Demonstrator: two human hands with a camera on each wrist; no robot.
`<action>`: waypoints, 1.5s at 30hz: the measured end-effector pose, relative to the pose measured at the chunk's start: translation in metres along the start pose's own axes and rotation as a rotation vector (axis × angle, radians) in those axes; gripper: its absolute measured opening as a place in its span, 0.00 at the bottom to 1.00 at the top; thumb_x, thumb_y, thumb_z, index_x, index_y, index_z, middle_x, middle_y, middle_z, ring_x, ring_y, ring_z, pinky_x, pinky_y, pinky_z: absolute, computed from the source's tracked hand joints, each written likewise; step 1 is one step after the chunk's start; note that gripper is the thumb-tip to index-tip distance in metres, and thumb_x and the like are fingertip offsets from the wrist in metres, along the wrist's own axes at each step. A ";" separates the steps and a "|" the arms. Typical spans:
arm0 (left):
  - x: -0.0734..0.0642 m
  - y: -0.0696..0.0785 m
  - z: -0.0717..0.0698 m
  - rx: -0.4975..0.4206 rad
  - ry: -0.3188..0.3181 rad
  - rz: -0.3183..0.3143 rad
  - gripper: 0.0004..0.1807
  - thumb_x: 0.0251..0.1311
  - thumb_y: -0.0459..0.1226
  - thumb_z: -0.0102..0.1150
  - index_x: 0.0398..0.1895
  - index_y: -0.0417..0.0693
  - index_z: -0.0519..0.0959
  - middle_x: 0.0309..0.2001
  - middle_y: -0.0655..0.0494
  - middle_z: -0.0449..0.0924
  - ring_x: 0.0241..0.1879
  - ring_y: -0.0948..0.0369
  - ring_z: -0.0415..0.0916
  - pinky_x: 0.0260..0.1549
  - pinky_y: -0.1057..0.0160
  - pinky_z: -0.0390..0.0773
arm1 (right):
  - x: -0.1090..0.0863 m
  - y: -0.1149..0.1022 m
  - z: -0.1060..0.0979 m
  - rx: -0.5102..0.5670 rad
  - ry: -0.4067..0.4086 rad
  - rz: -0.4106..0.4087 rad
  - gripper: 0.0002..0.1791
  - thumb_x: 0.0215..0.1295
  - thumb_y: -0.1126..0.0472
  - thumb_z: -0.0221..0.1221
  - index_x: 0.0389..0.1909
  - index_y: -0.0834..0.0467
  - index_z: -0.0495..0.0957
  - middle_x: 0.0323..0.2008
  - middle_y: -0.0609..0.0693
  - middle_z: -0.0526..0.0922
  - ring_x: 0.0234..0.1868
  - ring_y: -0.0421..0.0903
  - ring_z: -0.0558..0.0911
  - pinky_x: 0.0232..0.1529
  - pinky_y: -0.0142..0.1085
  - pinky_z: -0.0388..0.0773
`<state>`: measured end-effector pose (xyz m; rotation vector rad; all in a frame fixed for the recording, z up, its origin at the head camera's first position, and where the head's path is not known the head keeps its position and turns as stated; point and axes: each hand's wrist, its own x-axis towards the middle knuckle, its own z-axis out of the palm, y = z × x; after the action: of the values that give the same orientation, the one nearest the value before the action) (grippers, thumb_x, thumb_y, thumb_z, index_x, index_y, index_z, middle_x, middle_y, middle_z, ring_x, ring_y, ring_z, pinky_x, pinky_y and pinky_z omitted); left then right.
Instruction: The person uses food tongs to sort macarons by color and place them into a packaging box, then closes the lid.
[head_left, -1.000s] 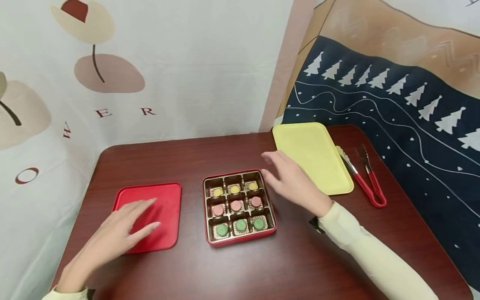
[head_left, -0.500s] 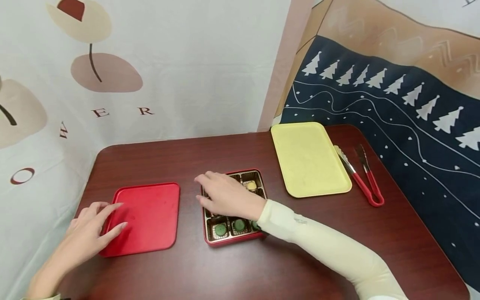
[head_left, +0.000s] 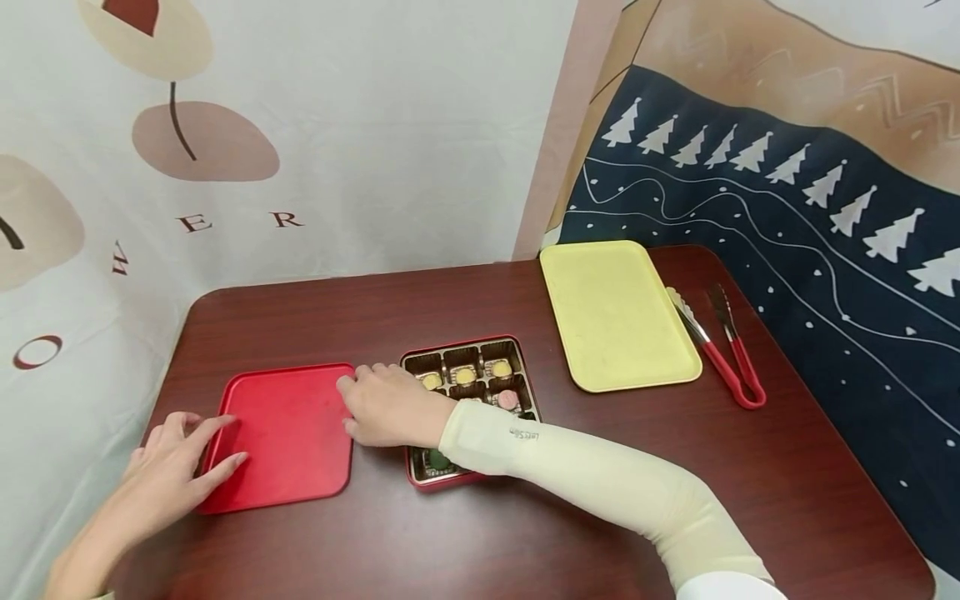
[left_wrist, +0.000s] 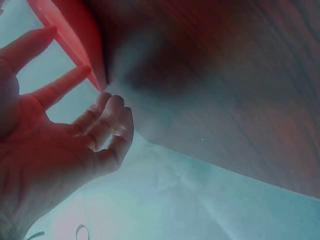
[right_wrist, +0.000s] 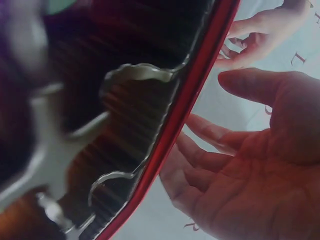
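A flat red square lid (head_left: 285,442) lies on the left of the table in the head view. My left hand (head_left: 168,458) is at its left edge, with thumb and index fingertips touching the edge in the left wrist view. Reaching across the box, my right hand (head_left: 397,408) is at the lid's right edge, its fingers slightly bent; whether it touches cannot be told. Under my right forearm is a red box (head_left: 529,375) with a gold divided insert. Small round yellow sweets (head_left: 465,376), a pink one (head_left: 507,400) and a green one (head_left: 438,458) show; others are hidden.
A yellow tray (head_left: 618,317) lies at the back right of the dark wooden table (head_left: 480,550). Beside it rest red-handled tongs (head_left: 727,367), spread apart. Printed cloth (head_left: 375,142) hangs behind the table.
My right hand has moved left from the box's right side, over the sweets, to the red lid. My left hand has drawn back left from over the lid to its left edge.
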<state>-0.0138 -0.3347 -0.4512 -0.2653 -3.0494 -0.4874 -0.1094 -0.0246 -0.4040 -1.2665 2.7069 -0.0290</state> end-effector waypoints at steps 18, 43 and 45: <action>0.009 -0.014 0.006 -0.042 0.051 0.007 0.14 0.55 0.20 0.65 0.41 0.42 0.78 0.24 0.63 0.69 0.22 0.69 0.64 0.22 0.62 0.67 | 0.001 0.001 0.009 0.019 0.039 -0.026 0.14 0.80 0.47 0.60 0.52 0.52 0.82 0.43 0.46 0.84 0.44 0.45 0.85 0.45 0.37 0.83; 0.009 0.008 -0.041 -0.442 0.072 -0.021 0.12 0.66 0.19 0.62 0.48 0.36 0.81 0.28 0.62 0.80 0.19 0.68 0.73 0.16 0.65 0.64 | -0.013 0.027 -0.002 0.406 0.176 0.000 0.28 0.84 0.46 0.57 0.75 0.57 0.73 0.60 0.49 0.83 0.57 0.41 0.82 0.63 0.32 0.76; 0.012 0.016 -0.043 -0.464 0.055 -0.043 0.11 0.69 0.21 0.62 0.50 0.37 0.81 0.30 0.62 0.82 0.23 0.67 0.78 0.17 0.65 0.68 | -0.018 0.032 -0.005 0.467 0.227 -0.005 0.26 0.84 0.48 0.58 0.73 0.57 0.74 0.60 0.47 0.83 0.56 0.39 0.82 0.62 0.29 0.75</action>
<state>-0.0224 -0.3317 -0.4045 -0.1947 -2.8521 -1.1816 -0.1230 0.0093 -0.3998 -1.1790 2.6428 -0.7986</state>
